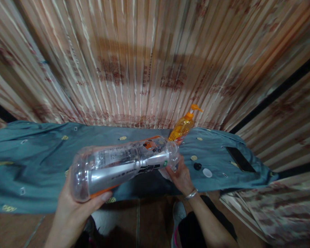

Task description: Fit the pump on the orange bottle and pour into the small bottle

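A large clear plastic bottle point(129, 168) with a silver and orange label lies nearly level above the cloth, tilted slightly up toward its right end. My left hand point(77, 203) is closed round its wide base, thumb along the lower side. At the narrower right end, my right hand point(182, 177) grips the bottle near its neck; the mouth and some fingers are hidden. Something white point(165, 174), perhaps tissue, shows beneath the bottle beside the right fingers. Just behind the neck end stands a yellow-orange pump bottle point(182, 128). A small black cap point(197, 166) and a white disc point(207, 173) lie to the right.
Green patterned cloth point(93, 134) covers the narrow surface. A dark phone-like slab point(239, 159) lies at its right. Pleated, printed curtains point(144, 69) hang behind and at the sides, with dark bars point(276, 93) slanting along them. Below are a tiled floor point(150, 220) and my feet.
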Motion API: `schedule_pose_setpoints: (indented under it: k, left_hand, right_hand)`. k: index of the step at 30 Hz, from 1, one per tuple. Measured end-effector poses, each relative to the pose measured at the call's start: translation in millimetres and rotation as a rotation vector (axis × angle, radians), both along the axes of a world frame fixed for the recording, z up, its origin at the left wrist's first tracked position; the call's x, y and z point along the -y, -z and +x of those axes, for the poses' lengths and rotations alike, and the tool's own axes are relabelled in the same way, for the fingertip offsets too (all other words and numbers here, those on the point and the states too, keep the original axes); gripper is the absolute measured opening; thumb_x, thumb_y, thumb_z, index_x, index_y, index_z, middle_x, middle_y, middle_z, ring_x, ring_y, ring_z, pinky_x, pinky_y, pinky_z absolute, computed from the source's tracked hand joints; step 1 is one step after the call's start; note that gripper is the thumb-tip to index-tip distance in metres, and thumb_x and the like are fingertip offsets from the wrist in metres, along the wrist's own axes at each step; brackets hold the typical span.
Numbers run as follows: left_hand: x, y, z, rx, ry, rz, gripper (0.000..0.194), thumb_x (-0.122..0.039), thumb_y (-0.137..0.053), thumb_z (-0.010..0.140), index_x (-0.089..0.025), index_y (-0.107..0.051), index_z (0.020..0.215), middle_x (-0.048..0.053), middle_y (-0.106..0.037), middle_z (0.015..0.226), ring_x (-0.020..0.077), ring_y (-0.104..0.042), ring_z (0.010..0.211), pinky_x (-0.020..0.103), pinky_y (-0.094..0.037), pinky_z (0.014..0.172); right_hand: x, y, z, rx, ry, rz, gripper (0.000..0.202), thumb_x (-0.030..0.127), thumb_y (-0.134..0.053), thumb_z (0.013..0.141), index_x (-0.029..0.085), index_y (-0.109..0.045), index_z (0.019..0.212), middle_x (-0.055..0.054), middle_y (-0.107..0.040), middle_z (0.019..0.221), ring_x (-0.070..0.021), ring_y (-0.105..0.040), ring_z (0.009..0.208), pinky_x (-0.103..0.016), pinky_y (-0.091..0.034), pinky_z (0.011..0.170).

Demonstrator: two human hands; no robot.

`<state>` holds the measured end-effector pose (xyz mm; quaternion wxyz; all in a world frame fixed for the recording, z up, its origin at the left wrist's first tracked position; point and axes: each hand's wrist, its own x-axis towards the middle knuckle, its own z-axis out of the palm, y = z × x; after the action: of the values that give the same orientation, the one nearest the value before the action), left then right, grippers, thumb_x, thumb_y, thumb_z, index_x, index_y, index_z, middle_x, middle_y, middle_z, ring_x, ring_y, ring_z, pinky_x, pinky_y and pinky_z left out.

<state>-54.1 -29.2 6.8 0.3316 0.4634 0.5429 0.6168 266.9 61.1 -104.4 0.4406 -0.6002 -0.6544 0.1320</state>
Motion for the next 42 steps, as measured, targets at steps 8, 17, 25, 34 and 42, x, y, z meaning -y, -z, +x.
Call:
schedule_pose_setpoints:
  k: [8,17,25,34,42]
  left_hand:
    - [-2,1.4,-2,0.023,-0.004,-0.011,0.097,-0.040,-0.103,0.057,-0.027,-0.067,0.146,0.007,-0.072,0.145,0.0262,-0.071,0.133,0.025,-0.053,0.110]
    - [-1,-3.8,2,-0.018,-0.008,0.029,0.098,-0.045,-0.101,0.060,-0.025,-0.064,0.149,0.007,-0.072,0.146,0.0258,-0.071,0.133,0.023,-0.054,0.107]
    - [-1,-7.6,4,-0.024,-0.011,0.008,0.098,-0.041,-0.104,0.054,-0.026,-0.068,0.144,0.008,-0.073,0.142,0.0320,-0.070,0.135,0.033,-0.055,0.112]
    - [-2,-16.0,9,-0.005,-0.002,0.002,0.096,-0.042,-0.103,0.054,-0.026,-0.068,0.142,0.009,-0.072,0.144,0.0342,-0.070,0.135,0.035,-0.057,0.112]
    - [-3,-10.3,7,0.045,-0.030,-0.006,0.103,-0.040,-0.104,0.051,-0.025,-0.066,0.146,0.008,-0.075,0.139,0.0329,-0.072,0.130,0.032,-0.059,0.108]
  right_hand:
    - [0,-1.1,0,-0.001,-0.018,0.007,0.056,0.049,-0.065,0.098,0.016,-0.054,0.142,-0.016,-0.081,0.118,-0.0345,-0.083,0.104,-0.047,-0.068,0.087]
    - [0,-3.4,0,-0.022,-0.031,-0.012,0.057,0.049,-0.065,0.097,0.016,-0.055,0.142,-0.016,-0.081,0.119,-0.0340,-0.082,0.106,-0.047,-0.067,0.089]
    - [1,-5.2,0,-0.025,-0.013,-0.042,0.057,0.051,-0.067,0.096,0.017,-0.056,0.141,-0.017,-0.081,0.119,-0.0357,-0.082,0.106,-0.049,-0.068,0.089]
    - [1,-4.4,1,-0.013,-0.022,-0.016,0.056,0.052,-0.065,0.097,0.017,-0.057,0.140,-0.016,-0.080,0.120,-0.0342,-0.082,0.107,-0.047,-0.068,0.089]
    - [0,-1.9,-1,-0.006,-0.007,0.018,0.057,0.051,-0.065,0.096,0.017,-0.056,0.141,-0.018,-0.080,0.123,-0.0337,-0.082,0.106,-0.046,-0.067,0.089]
